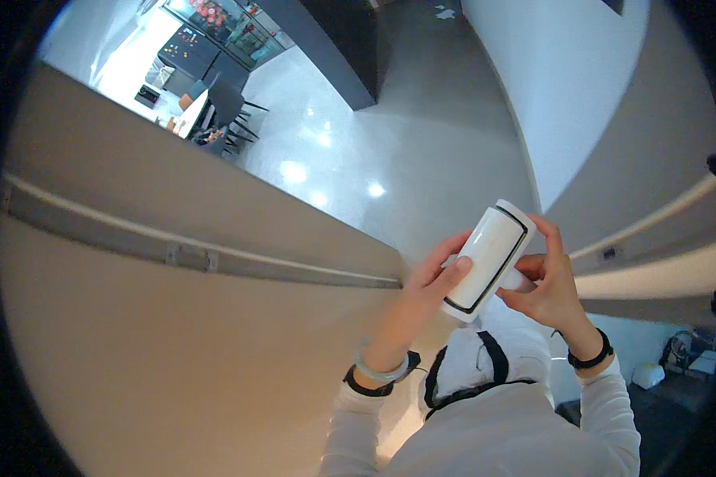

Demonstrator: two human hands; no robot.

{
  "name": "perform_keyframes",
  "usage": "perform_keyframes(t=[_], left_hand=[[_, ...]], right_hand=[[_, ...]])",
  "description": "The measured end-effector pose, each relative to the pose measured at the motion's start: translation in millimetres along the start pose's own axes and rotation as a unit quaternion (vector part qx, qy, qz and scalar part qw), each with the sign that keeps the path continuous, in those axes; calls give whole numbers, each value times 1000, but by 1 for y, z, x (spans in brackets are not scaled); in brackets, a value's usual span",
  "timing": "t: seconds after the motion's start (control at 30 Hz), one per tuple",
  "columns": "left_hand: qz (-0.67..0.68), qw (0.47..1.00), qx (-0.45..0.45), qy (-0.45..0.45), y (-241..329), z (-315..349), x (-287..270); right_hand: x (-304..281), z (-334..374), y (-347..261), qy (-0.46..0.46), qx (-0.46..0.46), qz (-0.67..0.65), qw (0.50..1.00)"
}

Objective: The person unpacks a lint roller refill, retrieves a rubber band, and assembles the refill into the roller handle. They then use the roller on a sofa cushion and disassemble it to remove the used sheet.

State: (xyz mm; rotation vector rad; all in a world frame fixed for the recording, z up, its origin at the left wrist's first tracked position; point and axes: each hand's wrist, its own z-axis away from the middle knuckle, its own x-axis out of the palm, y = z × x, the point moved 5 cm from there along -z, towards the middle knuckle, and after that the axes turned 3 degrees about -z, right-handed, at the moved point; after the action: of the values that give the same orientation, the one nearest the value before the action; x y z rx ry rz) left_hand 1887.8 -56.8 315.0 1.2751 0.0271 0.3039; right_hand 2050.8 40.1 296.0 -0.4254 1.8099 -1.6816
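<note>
In front of my body I hold a white lint roller [485,258], a long rounded body with a thin black line along its edges and a stubby white grip on its right side. It is tilted, its top end leaning right. My left hand [433,278] closes on its left long side, thumb lying across the front face. My right hand [550,285] is on the other side, index finger at the upper right corner, with thumb and other fingers about the stubby grip. The hidden back of the roller cannot be made out.
A beige wall with a pale rail [215,253] runs along my left, and another rail [660,216] along my right. Beyond lie a shiny grey floor [422,143], a dark pillar [334,56], and a table with dark chairs [229,103]. White bag-like object [648,375] at lower right.
</note>
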Motion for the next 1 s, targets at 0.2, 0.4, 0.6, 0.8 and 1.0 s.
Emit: perform_keyframes(t=[0.2, 0.4, 0.6, 0.8, 1.0], left_hand=[[6, 999, 32, -13, 70, -11, 2], [-6, 999, 37, -38, 165, -28, 10], [22, 998, 28, 53, 174, -46, -6], [38, 980, 144, 128, 196, -46, -56], [-52, 946, 317, 44, 340, -14, -214]], right_hand=[[-22, -28, -48, 16, -72, -63, 995], [-70, -74, -139, 50, -90, -58, 993], [-60, -114, -150, 2, -115, -12, 993], [-23, -158, -185, -22, -137, -23, 990], [103, -271, -337, -269, -71, -92, 956]])
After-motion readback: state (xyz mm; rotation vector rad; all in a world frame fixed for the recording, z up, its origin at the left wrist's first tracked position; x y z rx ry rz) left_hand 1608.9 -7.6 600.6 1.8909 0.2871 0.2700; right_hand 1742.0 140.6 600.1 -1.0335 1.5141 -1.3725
